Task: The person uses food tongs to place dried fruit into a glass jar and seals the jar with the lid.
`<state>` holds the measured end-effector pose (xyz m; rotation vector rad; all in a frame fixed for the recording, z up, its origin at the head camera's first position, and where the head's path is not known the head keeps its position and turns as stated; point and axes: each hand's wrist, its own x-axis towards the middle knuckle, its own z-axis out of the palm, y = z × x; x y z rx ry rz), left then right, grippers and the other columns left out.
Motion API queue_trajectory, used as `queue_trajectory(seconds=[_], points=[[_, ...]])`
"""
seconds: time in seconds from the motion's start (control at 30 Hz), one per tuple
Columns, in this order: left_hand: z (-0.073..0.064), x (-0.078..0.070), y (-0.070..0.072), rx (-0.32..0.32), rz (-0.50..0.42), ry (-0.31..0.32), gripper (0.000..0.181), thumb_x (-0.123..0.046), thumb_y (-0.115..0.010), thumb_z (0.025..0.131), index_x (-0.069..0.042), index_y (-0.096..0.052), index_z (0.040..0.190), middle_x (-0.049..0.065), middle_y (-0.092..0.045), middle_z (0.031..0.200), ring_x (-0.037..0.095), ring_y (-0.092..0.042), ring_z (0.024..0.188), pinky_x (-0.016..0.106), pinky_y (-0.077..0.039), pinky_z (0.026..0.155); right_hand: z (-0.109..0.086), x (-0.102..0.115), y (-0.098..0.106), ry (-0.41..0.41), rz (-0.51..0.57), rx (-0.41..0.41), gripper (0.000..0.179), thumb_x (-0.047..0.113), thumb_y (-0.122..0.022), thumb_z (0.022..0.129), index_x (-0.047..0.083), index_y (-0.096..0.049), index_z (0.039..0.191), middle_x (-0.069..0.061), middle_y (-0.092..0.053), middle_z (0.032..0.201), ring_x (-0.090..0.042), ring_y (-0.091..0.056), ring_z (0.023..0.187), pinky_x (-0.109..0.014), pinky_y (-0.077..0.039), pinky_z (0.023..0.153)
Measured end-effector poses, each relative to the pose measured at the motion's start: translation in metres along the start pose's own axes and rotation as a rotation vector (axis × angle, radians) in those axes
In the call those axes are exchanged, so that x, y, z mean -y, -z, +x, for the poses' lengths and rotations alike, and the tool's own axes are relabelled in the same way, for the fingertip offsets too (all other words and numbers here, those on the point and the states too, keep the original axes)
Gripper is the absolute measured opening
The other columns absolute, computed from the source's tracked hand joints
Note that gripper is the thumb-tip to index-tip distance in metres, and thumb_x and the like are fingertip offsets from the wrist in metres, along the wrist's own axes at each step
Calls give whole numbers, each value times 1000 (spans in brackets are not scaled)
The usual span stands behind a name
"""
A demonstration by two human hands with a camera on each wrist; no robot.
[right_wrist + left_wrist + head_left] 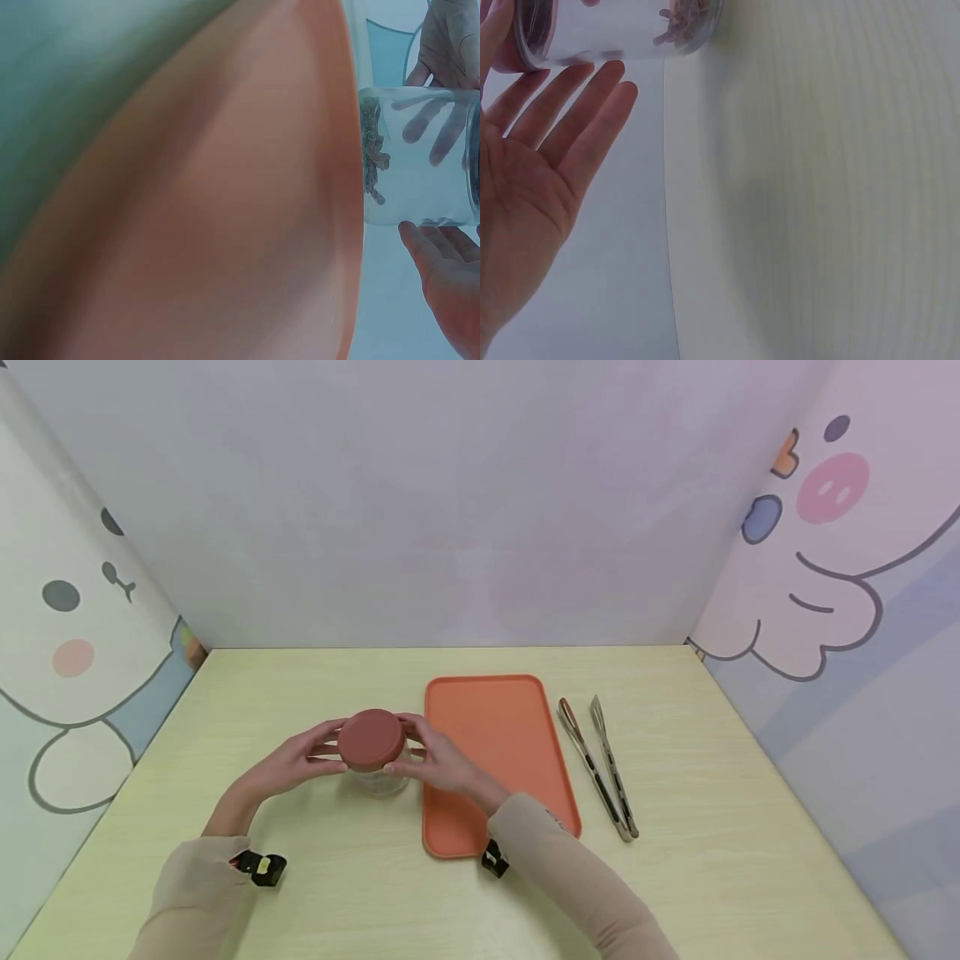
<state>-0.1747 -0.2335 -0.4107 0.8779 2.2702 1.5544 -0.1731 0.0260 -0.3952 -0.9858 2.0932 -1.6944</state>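
Observation:
A clear jar (381,782) with a red-brown lid (371,738) stands upright left of the orange tray. Small brownish, twisted pieces (686,21) lie at its bottom, and they show again through the jar wall in the right wrist view. From the left side, my left hand (300,760) holds the jar near the lid, its thumb at the front and its long fingers (585,127) fairly straight. My right hand (442,760) grips the jar's right side at lid height, the thumb in front and other fingers reaching behind.
The orange tray (487,718) lies right of the jar, under my right forearm. Beyond it lie metal tongs (600,768), spread in a narrow V on the pale wooden table (720,843). A grey wall (450,527) stands at the back, with cartoon-printed panels on both sides.

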Motion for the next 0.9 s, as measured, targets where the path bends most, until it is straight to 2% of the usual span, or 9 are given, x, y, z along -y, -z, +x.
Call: queue_trajectory(seconds=[0.23, 0.57, 0.8, 0.9], points=[[1, 1, 1, 2, 2, 20, 58, -5, -59, 84, -5, -31, 135, 16, -36, 132, 11, -48, 108, 27, -43, 83, 1, -2, 1, -14, 10, -2, 64, 9, -63, 82, 6, -26, 134, -5, -40, 129, -17, -35, 120, -43, -33, 94], [0, 3, 2, -11, 0, 60, 58, -9, -59, 85, -7, -31, 135, 15, -35, 133, 33, -43, 113, 26, -42, 85, 2, -4, 1, -31, 13, 0, 65, 9, -63, 82, 6, -25, 134, -7, -39, 130, -17, -34, 121, -43, -33, 94], [0, 1, 1, -24, 11, 69, 60, -11, -62, 83, -9, -31, 135, 14, -35, 133, 33, -44, 112, 26, -43, 84, 3, -6, 3, -80, -17, -2, 67, 12, -64, 81, 8, -24, 135, -5, -38, 131, -18, -33, 122, -42, -32, 94], [0, 0, 1, -37, 18, 81, 62, -13, -63, 82, -11, -31, 136, 12, -34, 134, 33, -43, 113, 27, -43, 84, 3, -14, 7, -114, -45, -21, 69, 21, -66, 80, 15, -25, 136, -1, -36, 133, -17, -33, 122, -37, -33, 95]])
